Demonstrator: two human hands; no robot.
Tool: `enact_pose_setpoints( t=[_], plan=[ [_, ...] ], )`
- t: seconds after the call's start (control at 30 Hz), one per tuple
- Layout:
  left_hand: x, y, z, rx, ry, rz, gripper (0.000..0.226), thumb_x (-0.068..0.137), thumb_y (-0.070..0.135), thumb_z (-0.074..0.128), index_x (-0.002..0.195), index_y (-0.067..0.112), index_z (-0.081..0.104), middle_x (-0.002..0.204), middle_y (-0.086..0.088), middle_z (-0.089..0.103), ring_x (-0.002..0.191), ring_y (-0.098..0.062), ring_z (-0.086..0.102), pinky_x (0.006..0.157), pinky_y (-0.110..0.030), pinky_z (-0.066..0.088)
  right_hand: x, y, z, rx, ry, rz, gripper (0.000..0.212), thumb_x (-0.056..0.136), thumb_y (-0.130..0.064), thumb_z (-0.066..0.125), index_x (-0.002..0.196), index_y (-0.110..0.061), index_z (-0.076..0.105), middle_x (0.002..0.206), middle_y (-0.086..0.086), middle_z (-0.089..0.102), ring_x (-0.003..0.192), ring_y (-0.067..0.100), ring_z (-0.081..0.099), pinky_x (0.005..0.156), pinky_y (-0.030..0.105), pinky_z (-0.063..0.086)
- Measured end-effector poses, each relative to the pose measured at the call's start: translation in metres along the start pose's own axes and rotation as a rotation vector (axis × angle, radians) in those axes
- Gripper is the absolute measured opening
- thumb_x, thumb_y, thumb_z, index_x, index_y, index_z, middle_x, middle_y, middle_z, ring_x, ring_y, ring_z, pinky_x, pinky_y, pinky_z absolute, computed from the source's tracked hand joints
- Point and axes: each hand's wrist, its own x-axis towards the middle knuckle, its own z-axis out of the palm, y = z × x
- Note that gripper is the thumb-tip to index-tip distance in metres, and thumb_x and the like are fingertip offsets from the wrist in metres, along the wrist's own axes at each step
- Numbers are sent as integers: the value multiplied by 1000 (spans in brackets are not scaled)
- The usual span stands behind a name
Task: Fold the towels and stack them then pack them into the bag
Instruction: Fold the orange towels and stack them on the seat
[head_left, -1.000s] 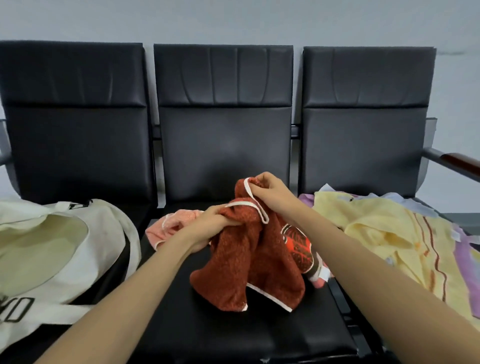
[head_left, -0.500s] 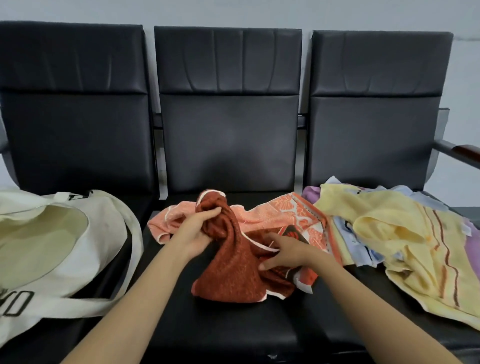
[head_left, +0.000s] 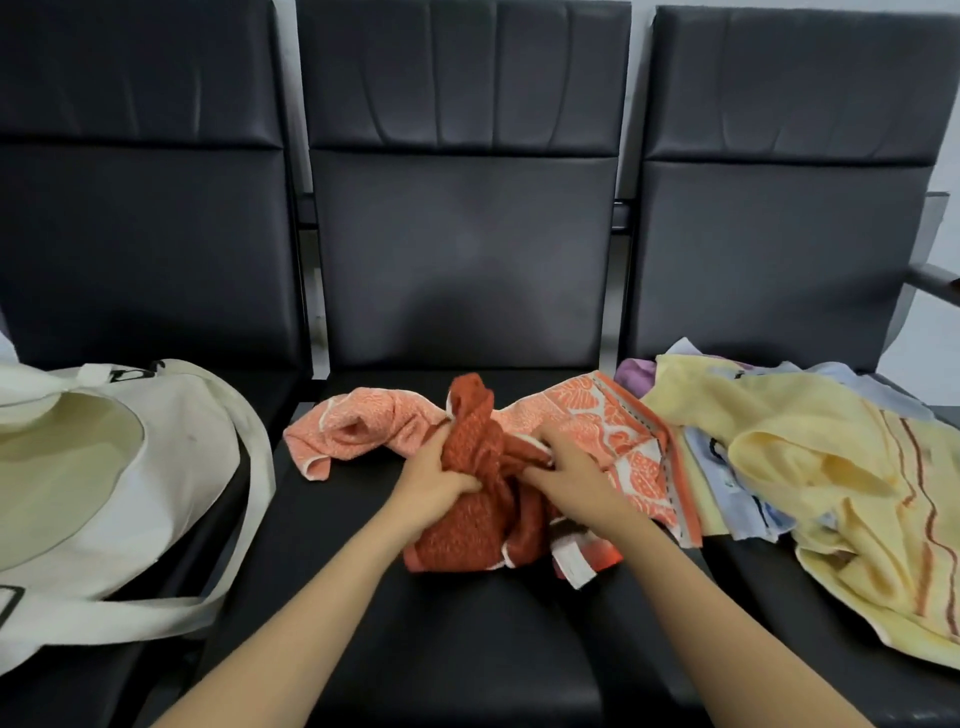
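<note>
L hand & R hand both bare. Forearms bare as well, from wrists down to btm edge of view. Arms slim & smooth.

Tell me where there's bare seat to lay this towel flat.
Free: front of the black padded middle seat, nearer than the rust-red terry towel. Crowded: cream canvas tote bag at left, pale yellow striped towel pile at right, orange patterned towel behind.

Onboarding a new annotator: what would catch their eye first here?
The left hand and right hand grip a crumpled rust-red towel on the middle seat, partly atop an orange patterned towel. A yellow towel tops the loose pile on the right seat; an open cream tote bag lies on the left seat.
</note>
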Motion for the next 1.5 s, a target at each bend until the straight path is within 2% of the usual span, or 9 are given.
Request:
enact_pose_setpoints(
  t=[0.3,0.43,0.57,0.73,0.87,1.1,1.23,1.4,1.5],
  plan=[
    [78,95,-46,497,26,560,68,75,-6,66,139,11,49,138,-6,49,129,-16,42,106,-7,24,21,-16,-10,876,145,122,36,86,-15,70,117,-12,52,114,17,65,105,30,66,92,47,53],
    [110,108,-45,590,327,171,81,83,15,71,149,14,25,149,-16,26,135,-35,29,113,-40,27,30,18,-7,453,266,335,49,87,-21,68,126,-14,40,123,14,58,108,27,60,97,46,48],
    [88,71,-4,583,237,166,60,85,14,65,139,8,40,139,-17,35,130,-35,35,110,-39,30,25,43,-10,-18,285,356,54,84,-17,66,128,-4,36,130,17,47,116,32,49,100,39,41],
    [53,-10,36,306,115,-253,65,83,26,64,136,3,35,141,-15,32,131,-31,36,110,-38,35,18,33,-5,-228,235,216,63,84,-37,67,135,-18,38,132,14,45,119,32,47,99,38,39],
    [42,-30,44,-141,58,-412,36,87,10,60,121,1,57,113,-9,65,96,-18,63,74,-25,53,15,29,-1,-192,70,189,53,85,-41,65,133,-28,47,129,11,51,116,26,52,96,30,40],
    [28,-4,38,-338,28,-377,11,96,17,54,102,14,62,91,-4,69,76,-14,63,59,-26,50,5,26,-3,-178,-90,153,47,83,-36,70,125,-16,59,117,-3,55,108,12,52,86,20,36],
    [22,24,18,-336,172,-57,15,100,22,48,101,14,61,99,-6,70,93,-23,67,76,-39,58,10,19,-11,56,230,85,35,78,8,55,103,-15,66,102,-1,64,100,19,60,73,15,41],
    [18,41,-31,-83,370,178,19,97,30,52,88,18,63,83,-5,67,83,-21,63,77,-44,51,8,9,-36,349,517,43,33,78,10,45,85,-16,64,91,-4,65,85,12,59,77,23,49],
    [19,31,-57,87,430,92,11,95,26,55,97,19,64,86,2,63,86,-23,60,74,-35,45,3,17,-41,117,533,62,31,78,12,43,84,-9,64,91,2,67,81,12,59,67,10,43]
  ],
)
